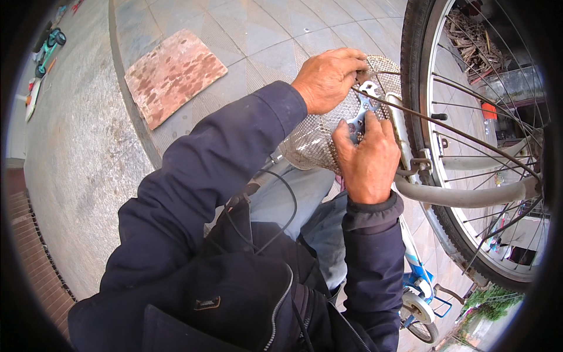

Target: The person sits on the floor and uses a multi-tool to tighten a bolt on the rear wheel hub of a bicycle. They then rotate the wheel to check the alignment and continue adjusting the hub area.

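A wire mesh basket (308, 143) stands before me beside the bicycle wheel (415, 88). My left hand (332, 79) is at the basket's far side, its fingers curled about the end of a thin metal stay rod (422, 115). Its fingertips are partly hidden. Against the mesh lies a flat, silver multi-hole bicycle spanner (366, 103), its upper end just below my left fingers. My right hand (371, 158) pinches the spanner's lower part between thumb and forefinger. The rod runs from there across the wheel towards its hub.
A pale fork tube (466, 193) and a rusty bracket (420, 166) sit by the wheel. A reddish stone slab (176, 77) lies on the paving tiles. A black cable (290, 189) loops over my lap. A small blue-and-white bicycle (418, 281) stands at lower right.
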Demonstrator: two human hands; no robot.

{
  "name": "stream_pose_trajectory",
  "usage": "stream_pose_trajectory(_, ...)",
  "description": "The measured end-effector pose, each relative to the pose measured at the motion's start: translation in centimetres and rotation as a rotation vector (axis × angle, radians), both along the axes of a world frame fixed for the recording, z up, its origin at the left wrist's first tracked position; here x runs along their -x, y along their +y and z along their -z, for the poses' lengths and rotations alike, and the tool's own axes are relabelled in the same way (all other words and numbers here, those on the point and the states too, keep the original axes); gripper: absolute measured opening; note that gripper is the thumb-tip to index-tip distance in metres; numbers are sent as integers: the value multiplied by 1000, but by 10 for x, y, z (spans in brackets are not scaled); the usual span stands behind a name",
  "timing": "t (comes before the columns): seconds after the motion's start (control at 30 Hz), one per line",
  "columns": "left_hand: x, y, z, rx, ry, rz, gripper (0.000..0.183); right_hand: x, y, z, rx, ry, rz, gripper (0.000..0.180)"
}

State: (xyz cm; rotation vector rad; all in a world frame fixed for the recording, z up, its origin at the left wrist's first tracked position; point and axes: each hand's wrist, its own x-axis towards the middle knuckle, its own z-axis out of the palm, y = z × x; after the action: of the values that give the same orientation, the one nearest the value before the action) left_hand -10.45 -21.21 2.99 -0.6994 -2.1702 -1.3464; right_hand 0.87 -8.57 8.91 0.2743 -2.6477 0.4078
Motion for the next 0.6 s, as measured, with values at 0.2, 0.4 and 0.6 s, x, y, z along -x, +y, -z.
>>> stream_pose_trajectory(0.2, 1, 2, -1, 25, -9, 10, 28, 4, -17, 1, 3, 20, 56, 34)
stream_pose_trajectory(0.4, 1, -2, -1, 39, -12, 0, 29, -2, -14, 7, -2, 58, 167, 46)
stream_pose_trajectory(0.6, 1, 0, 0, 13, -50, 22, 29, -6, 1, 15, -108, 64, 171, 51)
